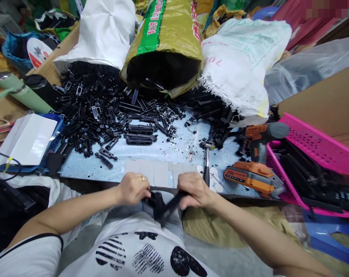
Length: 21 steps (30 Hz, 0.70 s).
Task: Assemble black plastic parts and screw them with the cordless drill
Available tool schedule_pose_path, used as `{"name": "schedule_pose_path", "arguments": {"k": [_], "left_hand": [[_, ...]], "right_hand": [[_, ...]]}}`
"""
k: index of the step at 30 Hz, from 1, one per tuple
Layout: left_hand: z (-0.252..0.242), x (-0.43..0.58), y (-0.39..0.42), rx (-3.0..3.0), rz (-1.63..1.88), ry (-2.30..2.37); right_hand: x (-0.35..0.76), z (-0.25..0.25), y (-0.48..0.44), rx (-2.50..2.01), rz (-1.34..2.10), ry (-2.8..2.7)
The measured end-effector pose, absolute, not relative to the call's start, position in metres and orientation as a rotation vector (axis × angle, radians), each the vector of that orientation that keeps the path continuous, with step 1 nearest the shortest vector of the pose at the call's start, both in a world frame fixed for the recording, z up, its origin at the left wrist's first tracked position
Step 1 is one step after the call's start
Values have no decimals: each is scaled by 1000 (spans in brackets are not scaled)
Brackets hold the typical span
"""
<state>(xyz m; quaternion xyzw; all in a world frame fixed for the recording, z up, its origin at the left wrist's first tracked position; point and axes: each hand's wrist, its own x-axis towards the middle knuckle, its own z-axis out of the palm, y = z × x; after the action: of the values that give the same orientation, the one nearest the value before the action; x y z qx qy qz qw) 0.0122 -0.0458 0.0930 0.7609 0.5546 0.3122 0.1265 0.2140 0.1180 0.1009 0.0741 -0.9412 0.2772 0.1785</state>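
Observation:
My left hand [133, 188] and my right hand [195, 190] are both closed on a black plastic part [162, 206] held just below the near edge of the table [151, 154], over my lap. The part's pieces meet in a V between the two hands. A ring shows on my left hand. A heap of black plastic parts [105, 104] covers the far half of the table, with two stacked assembled pieces [140, 134] near its middle.
Three sacks lie open at the back: white [105, 30], yellow-green [165, 42], white [243, 65]. An orange cordless drill [256, 157] and a small hammer [206, 161] lie right. A pink basket [315, 146] holds black parts. A green bottle [21, 94] and a white box [27, 138] sit left.

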Motion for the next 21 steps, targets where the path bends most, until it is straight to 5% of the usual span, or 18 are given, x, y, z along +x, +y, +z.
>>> {"name": "schedule_pose_path", "arguments": {"k": [5, 11, 16, 21], "left_hand": [[120, 48, -73, 1992, 1281, 1337], [82, 60, -58, 2163, 1647, 1607], [36, 5, -27, 2295, 935, 2253], [16, -45, 17, 2202, 340, 2390]], "right_hand": [[199, 91, 58, 262, 1390, -2250], [125, 24, 27, -555, 958, -2165], [66, 19, 150, -521, 743, -2204], [24, 20, 316, -976, 327, -2383]]}}
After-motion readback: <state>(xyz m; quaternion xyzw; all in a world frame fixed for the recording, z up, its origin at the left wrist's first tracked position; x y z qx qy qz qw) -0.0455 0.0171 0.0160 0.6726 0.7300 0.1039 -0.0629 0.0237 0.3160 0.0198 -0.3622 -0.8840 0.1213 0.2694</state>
